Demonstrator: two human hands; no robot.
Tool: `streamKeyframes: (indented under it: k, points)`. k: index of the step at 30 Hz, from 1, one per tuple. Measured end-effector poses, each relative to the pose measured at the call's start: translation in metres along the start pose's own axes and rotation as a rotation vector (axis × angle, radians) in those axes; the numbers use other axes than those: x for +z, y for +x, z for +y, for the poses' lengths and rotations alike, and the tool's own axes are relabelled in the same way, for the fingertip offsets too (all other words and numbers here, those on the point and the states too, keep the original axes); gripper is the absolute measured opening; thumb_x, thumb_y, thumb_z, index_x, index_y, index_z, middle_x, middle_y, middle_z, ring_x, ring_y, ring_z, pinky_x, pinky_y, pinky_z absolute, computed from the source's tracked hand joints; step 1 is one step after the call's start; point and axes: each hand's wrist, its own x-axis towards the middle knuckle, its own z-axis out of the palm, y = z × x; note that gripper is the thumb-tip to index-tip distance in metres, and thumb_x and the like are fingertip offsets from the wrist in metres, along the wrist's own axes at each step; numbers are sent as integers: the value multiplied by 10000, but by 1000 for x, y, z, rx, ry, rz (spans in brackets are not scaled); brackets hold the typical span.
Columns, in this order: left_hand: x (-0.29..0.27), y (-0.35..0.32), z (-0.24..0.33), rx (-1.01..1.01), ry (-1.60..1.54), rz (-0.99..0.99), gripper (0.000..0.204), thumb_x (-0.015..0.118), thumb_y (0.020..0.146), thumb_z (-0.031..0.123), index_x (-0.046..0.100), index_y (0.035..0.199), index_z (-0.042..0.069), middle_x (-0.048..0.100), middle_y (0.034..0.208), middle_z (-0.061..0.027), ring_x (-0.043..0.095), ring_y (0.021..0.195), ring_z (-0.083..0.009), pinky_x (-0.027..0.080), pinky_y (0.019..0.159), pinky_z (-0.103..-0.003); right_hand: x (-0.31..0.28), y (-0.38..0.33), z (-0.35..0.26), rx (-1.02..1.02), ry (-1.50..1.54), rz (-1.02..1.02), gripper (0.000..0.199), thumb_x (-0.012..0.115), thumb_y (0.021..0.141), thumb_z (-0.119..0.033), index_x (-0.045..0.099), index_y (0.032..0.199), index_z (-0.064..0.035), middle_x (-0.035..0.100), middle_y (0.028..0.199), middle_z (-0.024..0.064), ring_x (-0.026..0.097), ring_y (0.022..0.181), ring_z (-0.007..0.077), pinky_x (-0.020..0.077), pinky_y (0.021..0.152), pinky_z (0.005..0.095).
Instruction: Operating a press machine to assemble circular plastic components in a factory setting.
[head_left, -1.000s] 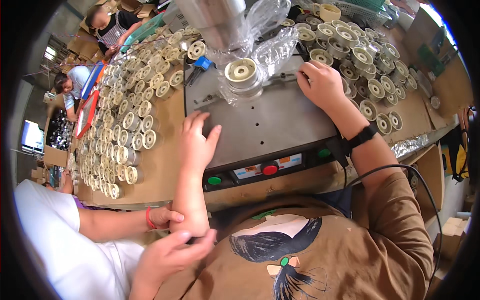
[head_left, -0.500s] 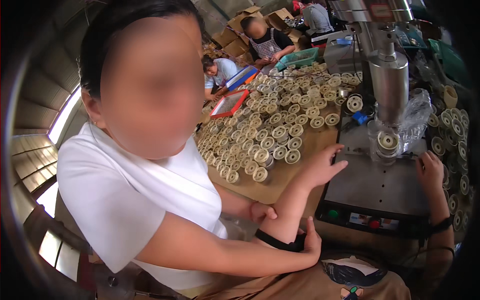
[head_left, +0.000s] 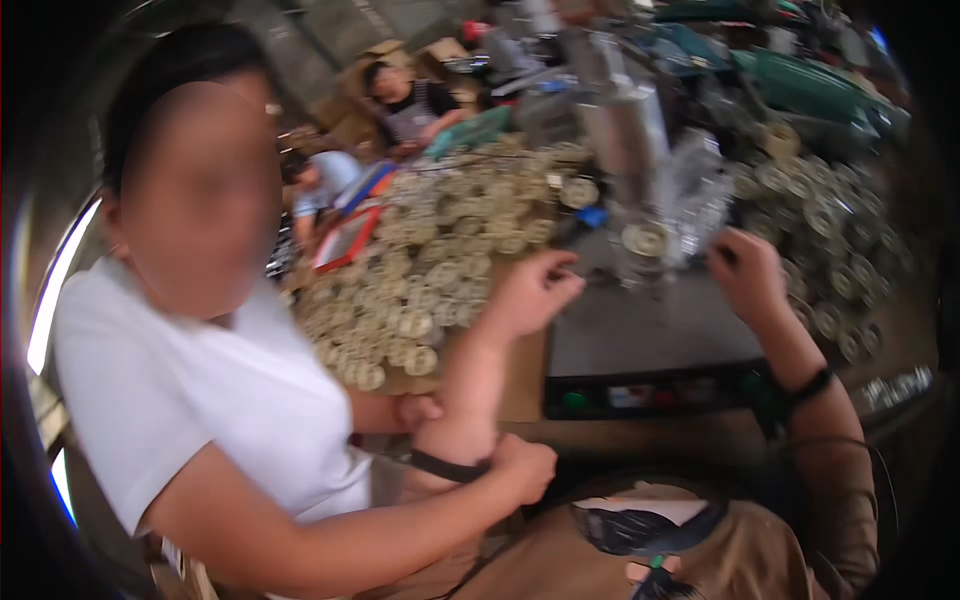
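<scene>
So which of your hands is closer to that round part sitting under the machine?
Right. The right hand is just to the right of the round part, near the clear plastic beside it. The left hand is a little farther off to its left, at the edge of the metal plate.

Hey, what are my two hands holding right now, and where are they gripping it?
Too blurred to tell. The left hand hovers with curled fingers at the machine plate's edge; the right hand is beside the clear plastic bag.
</scene>
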Motion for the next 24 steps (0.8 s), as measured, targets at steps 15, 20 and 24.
streamKeyframes:
  k: [15,20,24]
  points:
    - [-19,48,44,33,-324,64,408,578,1034,301,586,1363,60,704,1202,-53,683,995,-151,479,926,-317,38,41,-21,80,-365,-379,251,620,846,-287,744,917,-81,735,934,187,708,934,395,571,820,491]
    - [-21,63,-30,-312,-409,289,379,627,999,369,668,1244,83,715,1062,-17,665,873,-128,452,727,-289,28,6,13,70,-304,-387,263,646,857,-300,716,842,-47,709,847,179,675,870,401,543,797,504]
    - [-9,62,-48,-383,-400,307,374,645,976,362,700,1179,53,720,1005,-21,668,820,-143,482,721,-301,27,-27,32,145,-229,-402,251,671,850,-286,694,817,-38,705,839,181,671,873,401,537,784,500]
